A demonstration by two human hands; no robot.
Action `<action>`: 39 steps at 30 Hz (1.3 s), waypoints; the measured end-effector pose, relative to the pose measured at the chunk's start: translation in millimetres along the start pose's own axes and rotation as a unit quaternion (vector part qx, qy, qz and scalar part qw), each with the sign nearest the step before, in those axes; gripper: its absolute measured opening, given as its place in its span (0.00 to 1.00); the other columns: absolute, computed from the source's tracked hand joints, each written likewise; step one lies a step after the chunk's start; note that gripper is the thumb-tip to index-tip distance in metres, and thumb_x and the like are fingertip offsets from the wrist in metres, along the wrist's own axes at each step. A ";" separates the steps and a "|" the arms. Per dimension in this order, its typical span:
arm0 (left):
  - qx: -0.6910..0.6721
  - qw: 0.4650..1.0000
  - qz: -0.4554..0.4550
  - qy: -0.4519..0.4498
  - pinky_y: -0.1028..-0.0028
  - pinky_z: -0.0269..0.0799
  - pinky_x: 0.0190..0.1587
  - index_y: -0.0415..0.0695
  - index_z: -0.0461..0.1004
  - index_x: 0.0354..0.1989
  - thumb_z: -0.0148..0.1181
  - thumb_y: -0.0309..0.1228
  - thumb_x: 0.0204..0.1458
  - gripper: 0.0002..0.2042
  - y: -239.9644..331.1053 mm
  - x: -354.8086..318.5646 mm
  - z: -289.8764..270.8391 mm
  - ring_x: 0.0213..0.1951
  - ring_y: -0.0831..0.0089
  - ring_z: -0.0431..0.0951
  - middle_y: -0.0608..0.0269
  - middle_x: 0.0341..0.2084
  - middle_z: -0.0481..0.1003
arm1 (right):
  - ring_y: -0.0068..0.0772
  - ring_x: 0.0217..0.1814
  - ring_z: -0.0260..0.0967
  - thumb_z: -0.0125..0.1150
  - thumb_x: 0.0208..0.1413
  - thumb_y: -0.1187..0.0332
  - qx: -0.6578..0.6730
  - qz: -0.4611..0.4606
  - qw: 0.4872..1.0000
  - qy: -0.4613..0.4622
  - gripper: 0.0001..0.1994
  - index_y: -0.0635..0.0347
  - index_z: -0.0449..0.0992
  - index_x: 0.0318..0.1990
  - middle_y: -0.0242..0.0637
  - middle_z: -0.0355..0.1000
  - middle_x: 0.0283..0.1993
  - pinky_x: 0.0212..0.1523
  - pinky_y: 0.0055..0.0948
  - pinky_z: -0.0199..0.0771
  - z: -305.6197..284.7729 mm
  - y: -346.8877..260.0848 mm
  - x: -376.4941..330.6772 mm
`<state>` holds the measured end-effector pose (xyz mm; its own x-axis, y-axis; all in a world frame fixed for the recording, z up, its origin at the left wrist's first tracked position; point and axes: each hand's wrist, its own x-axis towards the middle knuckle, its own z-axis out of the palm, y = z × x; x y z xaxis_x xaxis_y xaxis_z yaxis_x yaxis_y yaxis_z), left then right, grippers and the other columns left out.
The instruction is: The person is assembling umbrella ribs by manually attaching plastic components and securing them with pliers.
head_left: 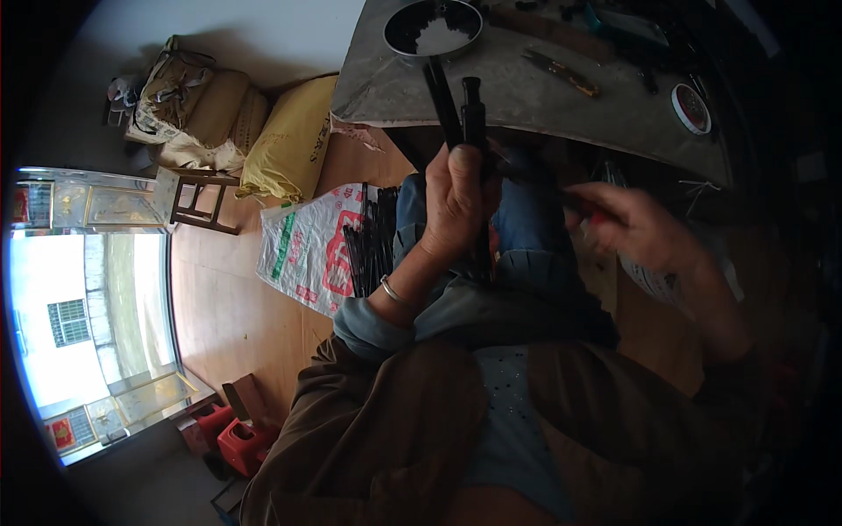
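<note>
My left hand [458, 197] is closed around two slim black rod-like parts [458, 110] that stick up past my fingers toward the grey worktable [561, 105]. A thin metal bangle [395, 294] sits on that wrist. My right hand [636, 226] is to the right, over my lap, and blurred; its fingers pinch a small tool with a red handle [589, 210]. The two hands are a short way apart above my blue-trousered knees.
A round metal bowl [433, 28] with dark and pale small bits stands on the table's near edge. A knife-like tool [563, 74] and a small round tin [690, 108] lie further right. A white printed sack with black rods [372, 237] lies on the wooden floor; stuffed sacks [289, 140] and a stool [200, 200] stand at left.
</note>
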<state>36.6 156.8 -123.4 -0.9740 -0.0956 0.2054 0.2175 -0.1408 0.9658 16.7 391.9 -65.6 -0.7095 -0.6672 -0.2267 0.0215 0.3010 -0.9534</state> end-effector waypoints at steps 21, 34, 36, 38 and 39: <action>-0.119 0.990 -0.036 -0.062 0.84 0.51 0.13 0.41 0.67 0.36 0.35 0.58 0.59 0.28 7.4 -2.9 -9.2 0.10 0.85 0.60 0.71 0.11 0.63 | 0.23 0.35 0.70 0.56 0.52 0.70 -0.237 -0.107 0.957 0.128 0.16 0.65 0.68 0.48 0.38 0.71 0.34 0.33 0.27 0.70 25.3 -0.4 -4.9; 0.013 0.999 -0.045 -0.018 0.83 0.55 0.11 0.39 0.69 0.34 0.31 0.64 0.55 0.35 9.7 4.4 8.8 0.09 0.82 0.63 0.68 0.11 0.65 | 0.17 0.13 0.56 0.44 0.62 0.47 0.482 0.149 0.850 -0.152 0.24 0.64 0.67 0.39 0.28 0.60 0.18 0.15 0.20 0.60 65.4 35.4 -17.0; 0.001 0.998 -0.055 -0.044 0.83 0.54 0.12 0.38 0.69 0.34 0.32 0.64 0.56 0.35 6.4 4.6 9.4 0.09 0.83 0.62 0.68 0.11 0.66 | 0.21 0.12 0.63 0.48 0.61 0.48 0.463 0.152 0.847 -0.213 0.22 0.63 0.67 0.37 0.32 0.63 0.16 0.13 0.23 0.66 41.6 39.8 -16.5; -0.028 0.996 -0.048 -0.074 0.83 0.55 0.13 0.38 0.69 0.35 0.32 0.63 0.56 0.34 5.3 3.3 15.9 0.10 0.84 0.63 0.69 0.12 0.66 | 0.25 0.15 0.68 0.54 0.59 0.53 0.417 0.125 0.852 -0.291 0.19 0.63 0.67 0.36 0.34 0.67 0.17 0.15 0.24 0.70 8.1 45.9 -19.4; -0.039 0.994 -0.034 -0.092 0.84 0.55 0.14 0.38 0.69 0.36 0.35 0.61 0.57 0.32 5.9 2.4 19.5 0.11 0.84 0.63 0.69 0.12 0.67 | 0.27 0.16 0.70 0.61 0.54 0.60 0.453 0.156 0.815 -0.327 0.15 0.63 0.68 0.35 0.34 0.68 0.17 0.16 0.24 0.70 -1.5 46.0 -18.5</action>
<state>34.3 175.0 -114.2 -0.9802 0.0968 0.1726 0.1484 -0.2178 0.9646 29.8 419.2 -105.0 -0.0502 -0.9639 -0.2615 0.8504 0.0961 -0.5174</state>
